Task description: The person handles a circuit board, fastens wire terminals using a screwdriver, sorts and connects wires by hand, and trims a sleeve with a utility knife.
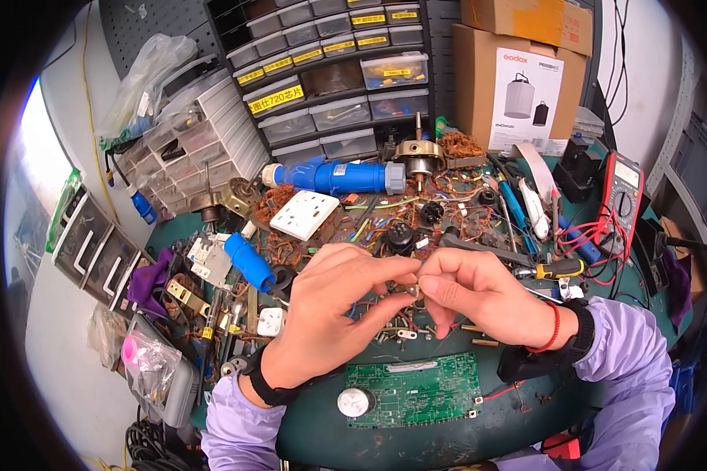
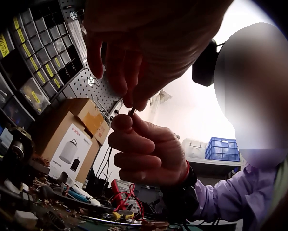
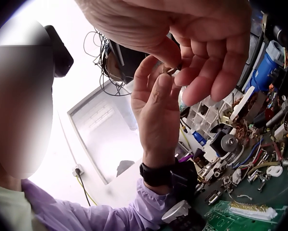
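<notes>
Above the near part of the bench, both hands meet at the fingertips over a small brass-coloured metal piece (image 3: 170, 71). Thumb and index finger of the left hand (image 1: 326, 302) pinch it from one side. From the other side the right hand (image 1: 487, 302), with a red cord at its wrist, pinches it too. Fingers cover most of the piece, so I cannot tell its exact kind. Below the hands lies a green circuit board (image 1: 440, 388), with a round silver-topped can (image 1: 354, 403) at its left edge.
Loose wires, screws and metal scraps cover the bench behind the hands. A blue industrial connector (image 1: 338, 177) and a white wall socket (image 1: 304, 215) lie there. Right of them are a yellow-black screwdriver (image 1: 559, 269) and a red multimeter (image 1: 623, 196). Drawer cabinets (image 1: 340, 114) stand behind.
</notes>
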Demonstrator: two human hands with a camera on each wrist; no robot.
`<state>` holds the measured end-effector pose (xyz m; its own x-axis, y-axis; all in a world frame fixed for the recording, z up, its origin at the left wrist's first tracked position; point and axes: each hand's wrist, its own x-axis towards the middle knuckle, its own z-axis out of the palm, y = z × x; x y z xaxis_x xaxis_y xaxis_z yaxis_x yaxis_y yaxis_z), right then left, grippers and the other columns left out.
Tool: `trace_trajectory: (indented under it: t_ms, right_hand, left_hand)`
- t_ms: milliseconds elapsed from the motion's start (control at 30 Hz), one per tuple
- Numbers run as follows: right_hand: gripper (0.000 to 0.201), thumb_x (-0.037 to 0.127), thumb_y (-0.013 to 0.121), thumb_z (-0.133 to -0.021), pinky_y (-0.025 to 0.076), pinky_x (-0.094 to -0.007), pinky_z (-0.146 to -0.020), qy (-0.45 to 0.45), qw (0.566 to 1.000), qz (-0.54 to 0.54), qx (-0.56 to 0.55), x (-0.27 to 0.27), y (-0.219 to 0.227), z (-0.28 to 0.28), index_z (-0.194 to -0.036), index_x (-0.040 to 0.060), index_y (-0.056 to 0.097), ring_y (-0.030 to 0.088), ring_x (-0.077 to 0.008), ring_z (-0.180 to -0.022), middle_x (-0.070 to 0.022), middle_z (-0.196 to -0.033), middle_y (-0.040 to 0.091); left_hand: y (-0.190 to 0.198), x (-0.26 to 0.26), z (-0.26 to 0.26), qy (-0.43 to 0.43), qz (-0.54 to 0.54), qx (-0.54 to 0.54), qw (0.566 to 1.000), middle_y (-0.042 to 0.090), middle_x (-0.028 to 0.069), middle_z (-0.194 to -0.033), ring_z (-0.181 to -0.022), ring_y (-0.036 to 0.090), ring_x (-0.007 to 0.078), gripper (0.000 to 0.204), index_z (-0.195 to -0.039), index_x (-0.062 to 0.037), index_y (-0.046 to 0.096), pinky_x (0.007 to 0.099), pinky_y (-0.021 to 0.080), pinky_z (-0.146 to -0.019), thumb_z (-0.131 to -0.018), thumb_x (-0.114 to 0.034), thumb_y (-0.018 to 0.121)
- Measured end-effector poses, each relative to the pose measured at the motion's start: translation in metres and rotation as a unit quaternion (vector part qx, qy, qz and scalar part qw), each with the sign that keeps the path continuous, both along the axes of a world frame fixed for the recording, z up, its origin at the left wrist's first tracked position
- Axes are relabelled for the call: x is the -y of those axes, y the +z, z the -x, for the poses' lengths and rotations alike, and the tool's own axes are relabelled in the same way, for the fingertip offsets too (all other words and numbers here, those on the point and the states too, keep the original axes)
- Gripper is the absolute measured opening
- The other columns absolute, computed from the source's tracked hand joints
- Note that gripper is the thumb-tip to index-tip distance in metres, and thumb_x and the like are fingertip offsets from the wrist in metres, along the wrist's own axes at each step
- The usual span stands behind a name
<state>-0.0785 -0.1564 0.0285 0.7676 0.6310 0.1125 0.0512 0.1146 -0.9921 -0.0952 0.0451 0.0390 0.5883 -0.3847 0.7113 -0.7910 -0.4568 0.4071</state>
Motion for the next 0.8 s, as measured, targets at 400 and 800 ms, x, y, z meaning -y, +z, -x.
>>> trace_trajectory:
  t_ms: [400, 800]
  right_hand:
    - [0.028, 0.029, 0.044, -0.101, 0.048, -0.0218, -0.055, -0.003, 0.998, 0.045, -0.041, 0.001, 0.004, 0.004, -0.098, 0.0027, 0.050, 0.056, -0.0084, -0.057, -0.0015, -0.069, 0.055]
    - [0.021, 0.024, 0.043, -0.102, 0.047, -0.0235, -0.056, 0.043, 0.999, 0.019, -0.025, 0.002, -0.001, 0.003, -0.105, 0.0034, 0.046, 0.056, -0.0088, -0.059, -0.0013, -0.069, 0.053]
  left_hand:
    - [0.003, -0.002, 0.001, 0.011, -0.041, 0.058, 0.997, 0.072, -0.0005, -0.085, -0.065, 0.061, 0.0121, 0.034, -0.102, -0.0069, 0.068, 0.0320, 0.046, -0.081, -0.070, -0.007, 0.079]
    - [0.002, -0.002, 0.001, 0.011, -0.035, 0.048, 0.998, 0.072, -0.0012, -0.086, -0.066, 0.062, 0.0114, 0.034, -0.101, -0.0068, 0.068, 0.0325, 0.046, -0.084, -0.069, -0.007, 0.079]
